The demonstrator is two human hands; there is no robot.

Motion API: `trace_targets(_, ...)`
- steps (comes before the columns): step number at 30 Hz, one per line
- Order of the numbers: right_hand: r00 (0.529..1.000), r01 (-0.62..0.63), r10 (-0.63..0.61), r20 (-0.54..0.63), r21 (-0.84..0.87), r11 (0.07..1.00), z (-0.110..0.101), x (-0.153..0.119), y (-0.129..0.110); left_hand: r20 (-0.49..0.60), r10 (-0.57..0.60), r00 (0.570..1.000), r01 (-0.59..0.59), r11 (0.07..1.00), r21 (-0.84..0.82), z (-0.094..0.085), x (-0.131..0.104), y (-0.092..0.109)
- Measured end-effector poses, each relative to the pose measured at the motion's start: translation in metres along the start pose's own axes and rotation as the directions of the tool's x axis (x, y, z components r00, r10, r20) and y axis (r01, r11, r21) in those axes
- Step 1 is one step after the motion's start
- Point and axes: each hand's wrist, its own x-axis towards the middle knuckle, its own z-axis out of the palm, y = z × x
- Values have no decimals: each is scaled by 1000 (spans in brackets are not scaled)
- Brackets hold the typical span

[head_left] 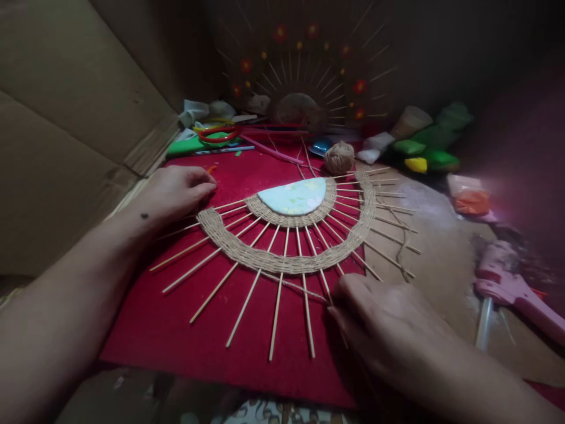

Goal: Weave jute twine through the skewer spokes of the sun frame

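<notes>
A half-round fan frame of thin wooden sticks lies before me, with a woven twine band (282,263) across the sticks. At its centre a pale blue, flower-patterned half circle of fabric (293,197) is edged by a narrower woven strip (289,220). My right hand (384,324) is closed at the near right sticks, pinching a strand of twine (300,288) that runs from the band's lower edge. My left hand (183,188) lies at the frame's left end, palm down, thumb slightly apart from the fingers; its wrist covers part of the outermost stick.
Under the frame is a red board (203,347). Behind it lie a twine ball (339,158), red-handled scissors (218,135) and pink sticks. A pink glue gun (503,274) sits right, near bagged orange material (471,200). Cardboard (66,118) walls the left; a flowered fan stands behind.
</notes>
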Motion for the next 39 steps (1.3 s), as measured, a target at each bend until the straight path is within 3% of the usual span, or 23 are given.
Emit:
trace_targets(3, 996, -28, 27, 90, 14, 1000, 1, -1, -1, -10, 1, 1000, -1, 1000, 9, 1, 1, -3)
trace_targets(7, 991, -58, 52, 125, 46, 997, 1, -1, -2, -14, -3, 1000, 4, 999, 42, 2, 2, -2)
trace_targets(28, 986, -67, 65, 153, 5, 998, 5, -2, -5, -12, -21, 1000, 22, 999, 48, 0, -2, 1)
trace_targets(39, 988, -45, 39, 150, 38, 998, 3, -3, -4, 89, 151, 984, -134, 975, -178, 1, -8, 7)
